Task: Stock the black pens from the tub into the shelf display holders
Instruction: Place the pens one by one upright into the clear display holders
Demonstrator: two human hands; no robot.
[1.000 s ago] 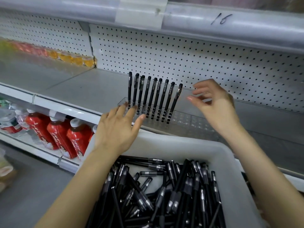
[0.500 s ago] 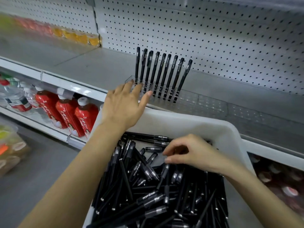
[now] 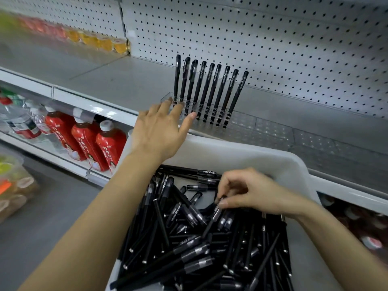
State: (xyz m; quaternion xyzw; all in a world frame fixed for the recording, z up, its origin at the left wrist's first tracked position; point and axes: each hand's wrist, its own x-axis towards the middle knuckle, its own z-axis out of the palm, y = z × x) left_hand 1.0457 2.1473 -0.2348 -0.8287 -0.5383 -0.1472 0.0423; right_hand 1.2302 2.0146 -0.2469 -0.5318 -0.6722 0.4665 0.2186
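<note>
A white tub (image 3: pixel 247 153) in front of me is heaped with loose black pens (image 3: pixel 189 244). My right hand (image 3: pixel 249 192) is down in the tub, thumb and fingertips pinching the cap end of one black pen (image 3: pixel 217 211) that still lies on the pile. On the grey shelf (image 3: pixel 126 80) a clear display holder (image 3: pixel 241 122) carries a row of several black pens (image 3: pixel 210 91) standing upright at its left end. My left hand (image 3: pixel 161 129) lies flat with straight fingers, fingertips touching the holder's front left corner, above the tub's far rim.
A white pegboard (image 3: pixel 262 43) backs the shelf. Yellow and orange cups (image 3: pixel 100 39) line the shelf's far left. Red bottles (image 3: pixel 92 141) stand on the lower shelf at left, packaged goods (image 3: pixel 14 185) sit on the floor. The holder's right part has unfilled slots.
My right hand came down from near the holder into the tub and pinched a pen. The left hand stayed at the holder's corner. The view tilted downward.
</note>
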